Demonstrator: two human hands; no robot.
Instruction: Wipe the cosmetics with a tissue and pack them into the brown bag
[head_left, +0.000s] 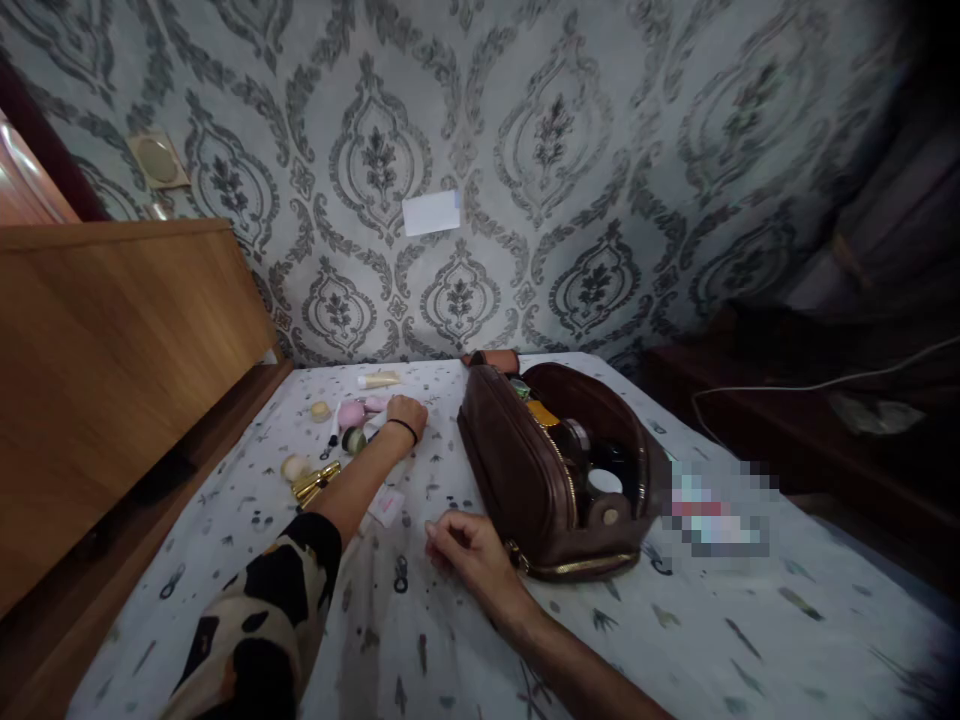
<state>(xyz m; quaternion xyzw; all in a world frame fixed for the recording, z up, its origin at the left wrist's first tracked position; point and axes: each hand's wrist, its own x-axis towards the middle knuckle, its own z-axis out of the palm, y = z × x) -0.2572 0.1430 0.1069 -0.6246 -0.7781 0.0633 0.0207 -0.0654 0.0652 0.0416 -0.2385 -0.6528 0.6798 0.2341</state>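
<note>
The brown bag (510, 450) stands unzipped just beside the right grip (466, 552), on its far right side, with a white-lidded jar (604, 482) and an orange item (543, 414) showing inside. The right grip is loosely curled, thumb near the fingers, with nothing visible in it. Beyond and to its left, the left grip (409, 418) is curled in; whether it has hold of anything cannot be told. Just left of that grip lie a pink round item (351, 415) and a dark-rimmed jar (353, 440); a cream tube (380, 380) lies beyond it. Nearer than the left grip, beside its forearm, are gold tubes (315, 482) and a pale packet (387, 506). All rest on a patterned white cloth (420, 640). Farther out, wooden furniture (127, 370) stands left of both grips, and patterned wallpaper (457, 120) rises behind.
</note>
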